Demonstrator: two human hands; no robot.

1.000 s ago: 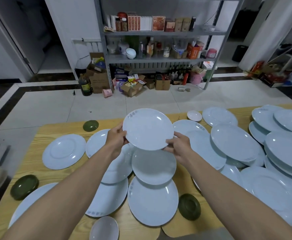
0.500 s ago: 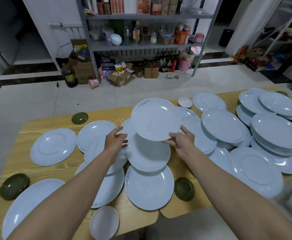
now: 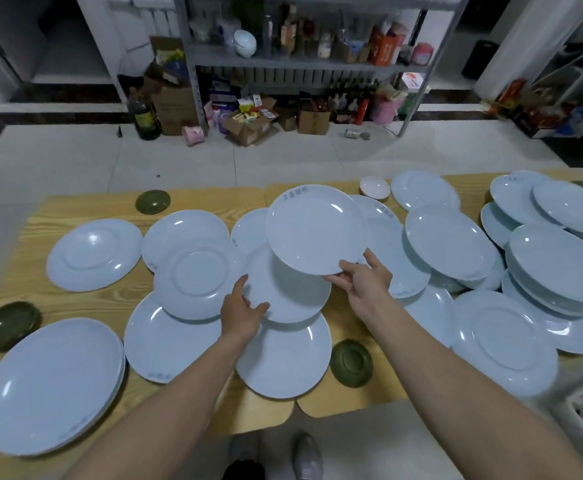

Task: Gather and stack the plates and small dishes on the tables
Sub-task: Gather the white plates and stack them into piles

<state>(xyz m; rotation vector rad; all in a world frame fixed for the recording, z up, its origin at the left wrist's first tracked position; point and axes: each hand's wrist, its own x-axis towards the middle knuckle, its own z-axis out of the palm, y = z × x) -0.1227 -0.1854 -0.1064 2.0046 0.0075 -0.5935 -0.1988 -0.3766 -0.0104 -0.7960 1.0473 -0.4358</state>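
counter: pale wood-grain top, two pieces butted end to end, crowded with pale blue plates lying singly and overlapping.
raised plate: pale blue, face up, grey print at its far rim. It is held clear above the middle cluster and tipped a little toward the viewer.
right hand: grip clamped on the near right rim of the raised plate, thumb up against the edge, fingers under it.
left hand: at the near left rim of the middle plate, thumb spread upward, fingers lying toward the plate's face. Whether the grip has closed on the rim cannot be told.
middle plate: face up, directly below the raised plate, resting on the near plate.
near plate: face up, at the counter's near edge.
upturned plate: foot ring up, just left of the left hand, overlapping its neighbours.
lone plate: foot ring up, by itself toward the left end.
corner stack: large plates, more than one, at the near left corner.
right heap: many plates piled and overlapping at the right end.
far green dish: small, dark green, near the far left edge.
left green dish: same kind, at the left edge.
near green dish: same kind, foot up, just right of the near plate.
small bowl: pinkish white, at the far edge.
shelf rack: metal, beyond the counter, holding bottles and cartons.
floor: light tile, with cardboard boxes and a dark bottle by the rack.
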